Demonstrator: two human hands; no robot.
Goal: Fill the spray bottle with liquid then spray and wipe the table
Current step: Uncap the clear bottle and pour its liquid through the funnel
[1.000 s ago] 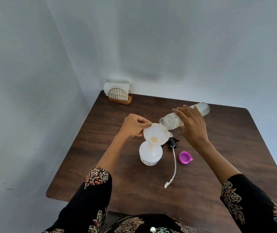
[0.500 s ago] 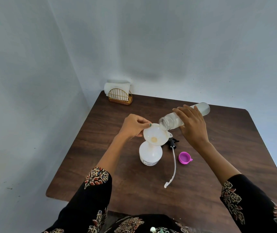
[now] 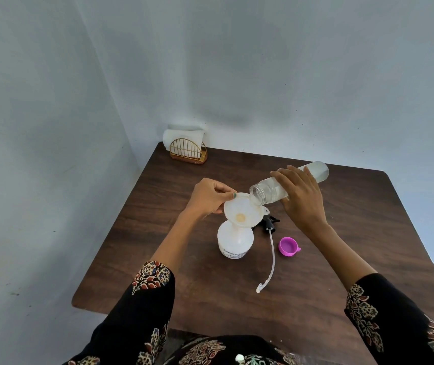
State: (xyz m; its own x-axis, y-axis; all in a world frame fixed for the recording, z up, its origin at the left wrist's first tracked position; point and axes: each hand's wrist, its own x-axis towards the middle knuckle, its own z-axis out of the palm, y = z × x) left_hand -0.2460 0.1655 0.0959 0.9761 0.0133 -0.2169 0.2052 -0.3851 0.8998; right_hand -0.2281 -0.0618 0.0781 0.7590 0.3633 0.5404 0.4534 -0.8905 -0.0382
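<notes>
A white spray bottle (image 3: 235,239) stands upright near the middle of the brown table (image 3: 342,233), with a white funnel (image 3: 242,210) in its neck. My left hand (image 3: 208,196) pinches the funnel's far rim. My right hand (image 3: 300,198) grips a clear plastic bottle (image 3: 268,192), tilted with its open mouth over the funnel's right edge; its raised base end points back right. The black spray head (image 3: 268,223) with its long white tube (image 3: 271,262) lies on the table just right of the spray bottle. A pink cap (image 3: 288,246) lies beside the tube.
A gold wire napkin holder (image 3: 188,152) with white napkins stands in the table's far left corner against the wall. Walls close off the left and back sides. My patterned dark sleeves hang over the table's near edge.
Almost nothing differs: both hands hold their places, and the clear bottle stays tilted over the funnel.
</notes>
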